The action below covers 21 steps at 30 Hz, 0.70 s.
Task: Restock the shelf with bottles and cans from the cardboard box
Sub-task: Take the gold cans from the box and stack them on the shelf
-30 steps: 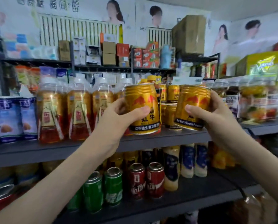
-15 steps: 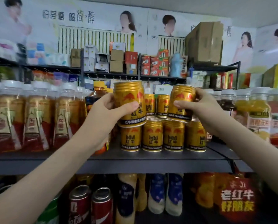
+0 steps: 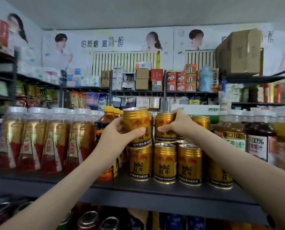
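Note:
My left hand (image 3: 117, 135) grips a gold can (image 3: 136, 123) and holds it just above the leftmost can of a row of gold cans (image 3: 165, 163) standing on the dark shelf (image 3: 155, 191). My right hand (image 3: 179, 125) grips a second gold can (image 3: 164, 125) from its right side, resting it on top of the lower row, in the second tier. More gold cans stand behind it. The cardboard box is out of view.
Tall red-and-gold labelled bottles (image 3: 50, 140) fill the shelf to the left, juice bottles (image 3: 254, 140) to the right. An amber bottle (image 3: 107, 123) stands just left of the cans. Red and green cans sit on the shelf below. Boxes line the back shelves.
Both hands have carried their cans forward and down to the stack. The right can now sits on the lower row; the left can hovers just over the leftmost can. My view has tilted upward.

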Each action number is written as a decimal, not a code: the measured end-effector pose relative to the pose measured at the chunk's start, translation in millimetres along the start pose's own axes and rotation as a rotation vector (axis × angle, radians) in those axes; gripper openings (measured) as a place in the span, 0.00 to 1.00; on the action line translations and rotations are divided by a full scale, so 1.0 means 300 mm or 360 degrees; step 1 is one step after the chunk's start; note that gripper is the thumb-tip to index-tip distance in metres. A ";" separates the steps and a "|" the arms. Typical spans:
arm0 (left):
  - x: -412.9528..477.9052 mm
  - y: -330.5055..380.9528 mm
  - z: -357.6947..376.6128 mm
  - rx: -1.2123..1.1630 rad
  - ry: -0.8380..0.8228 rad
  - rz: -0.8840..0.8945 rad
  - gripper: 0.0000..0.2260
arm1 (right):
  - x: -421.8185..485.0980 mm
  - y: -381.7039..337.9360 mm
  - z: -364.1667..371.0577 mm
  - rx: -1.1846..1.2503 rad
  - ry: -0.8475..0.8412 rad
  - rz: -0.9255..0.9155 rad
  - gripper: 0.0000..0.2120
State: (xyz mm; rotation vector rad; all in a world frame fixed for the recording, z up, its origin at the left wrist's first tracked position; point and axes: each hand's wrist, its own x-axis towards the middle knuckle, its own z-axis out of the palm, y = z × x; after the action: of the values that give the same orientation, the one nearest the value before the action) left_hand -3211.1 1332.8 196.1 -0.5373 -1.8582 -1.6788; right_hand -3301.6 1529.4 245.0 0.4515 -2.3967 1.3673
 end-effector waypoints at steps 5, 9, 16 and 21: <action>0.012 -0.018 -0.009 0.0039 -0.0031 0.0031 0.24 | 0.000 -0.002 0.012 -0.0211 0.0062 -0.0011 0.40; 0.021 -0.029 -0.012 0.0050 -0.0045 0.0036 0.22 | -0.015 -0.008 0.023 -0.0368 -0.0045 -0.0028 0.40; 0.025 -0.030 -0.011 0.0007 -0.0142 0.0054 0.18 | -0.145 -0.121 0.001 -0.0287 0.0122 -0.0625 0.31; 0.045 -0.018 -0.012 0.0073 -0.0226 0.0141 0.18 | -0.209 -0.203 0.011 -0.0247 -0.0473 -0.0598 0.25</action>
State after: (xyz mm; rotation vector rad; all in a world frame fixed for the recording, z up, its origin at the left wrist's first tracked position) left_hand -3224.2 1327.3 200.8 -0.7257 -1.9372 -1.5723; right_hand -3219.8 1503.4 261.8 1.0624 -2.4516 0.9980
